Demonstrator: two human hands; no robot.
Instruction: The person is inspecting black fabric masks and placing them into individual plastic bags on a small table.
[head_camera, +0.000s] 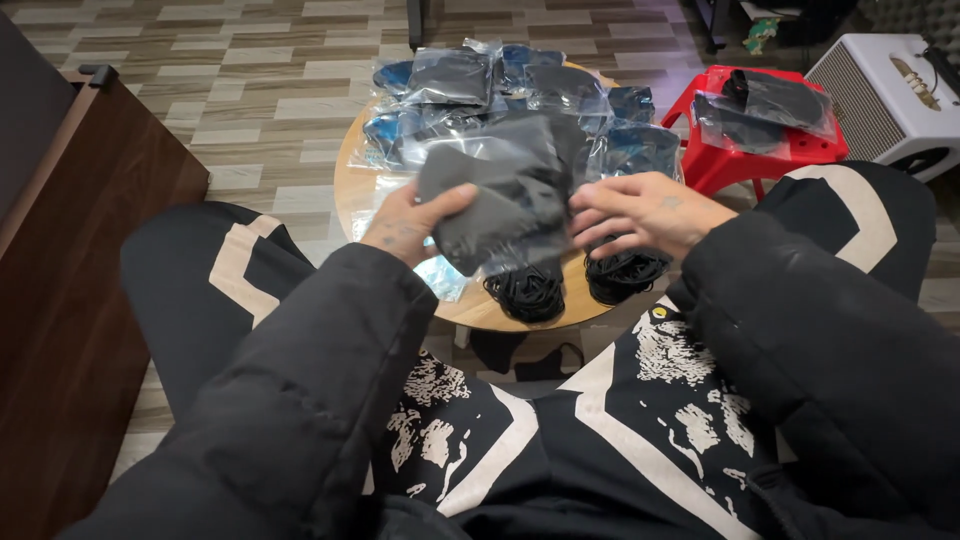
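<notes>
Two cord coils beneath hand-held grey pouch

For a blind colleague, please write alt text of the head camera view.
Both hands, left hand and right hand, hold a clear plastic bag with a dark item above a small round wooden table piled with similar bags. Two black cord coils lie at its near edge; a red stool stands right.

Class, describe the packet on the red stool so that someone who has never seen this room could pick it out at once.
Find the round wooden table heaped with clear bags of dark items. Just to its right stands a red plastic stool, beside a white box-like appliance. The packet is a clear bag of dark goods lying on that stool, apart from the table's pile.
</notes>
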